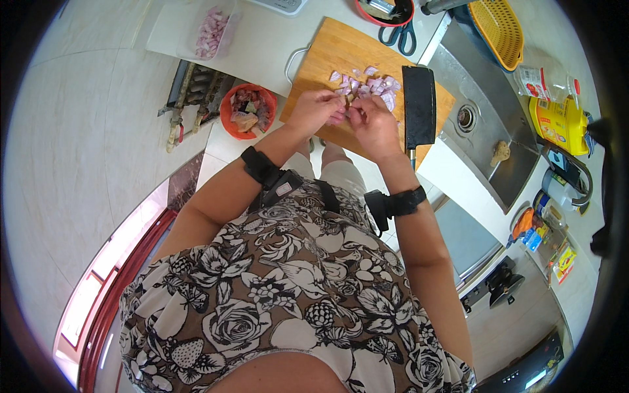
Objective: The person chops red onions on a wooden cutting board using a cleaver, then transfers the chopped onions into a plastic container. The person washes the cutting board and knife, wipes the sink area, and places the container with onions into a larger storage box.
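My left hand (pixel 319 112) and my right hand (pixel 374 123) meet over a wooden cutting board (pixel 339 39), fingertips close together. Between them they pinch a small piece, apparently red onion, mostly hidden by the fingers. Just beyond the hands lies a loose heap of chopped red onion (pixel 383 87), purple and white. To the right of my right hand, a black-bladed cleaver (pixel 419 105) rests flat along the board's right side. Its handle (pixel 412 158) points toward me, past the board's near edge.
Left of the board are a red scrap bowl (pixel 226 115) and a clear container of chopped pinkish pieces (pixel 212 34). Scissors (pixel 400 37) lie beyond it. On the right, the steel sink (pixel 484 93) has a yellow colander (pixel 499 32) at its far end and a pale brown lump (pixel 500 153) inside.
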